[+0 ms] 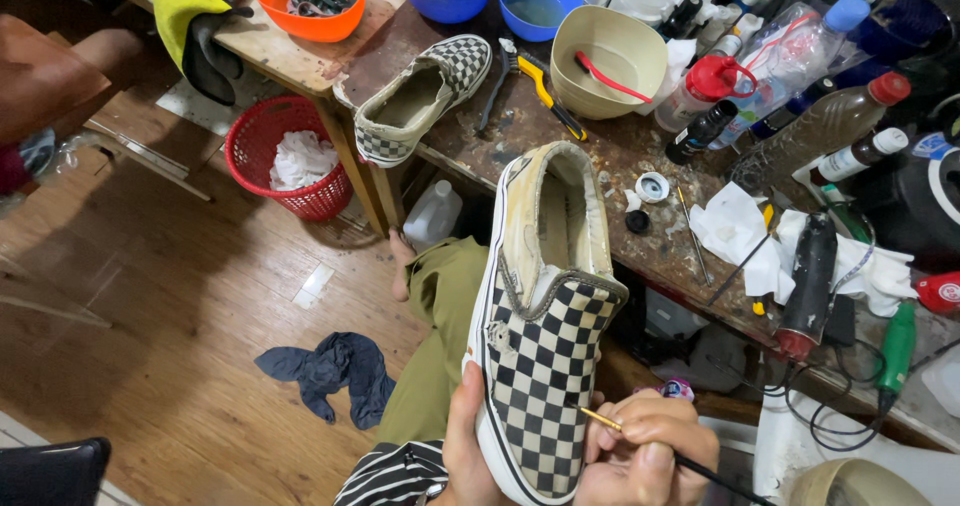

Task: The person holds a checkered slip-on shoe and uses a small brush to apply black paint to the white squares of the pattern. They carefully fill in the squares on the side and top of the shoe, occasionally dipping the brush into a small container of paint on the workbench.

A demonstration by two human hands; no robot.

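Two checkered shoes in view. Far left: red basket [285, 156] on the floor, blue cloth [335, 371] lower down. Second shoe [420, 99] lying on the surface [620, 151], beside a yellow-handled brush [535, 84] and a beige bowl [608, 61]. Centre: held shoe [545, 316] raised above the lap, toe toward the camera. Left hand [470, 446] curled under the sole edge, thumb pressed to the sidewall. Right hand [640, 456] pinching a thin brush [610, 423], tip touching the checkered canvas. Probably light, with soft canvas and a stiffer rubber sole; best gripped at the sole.
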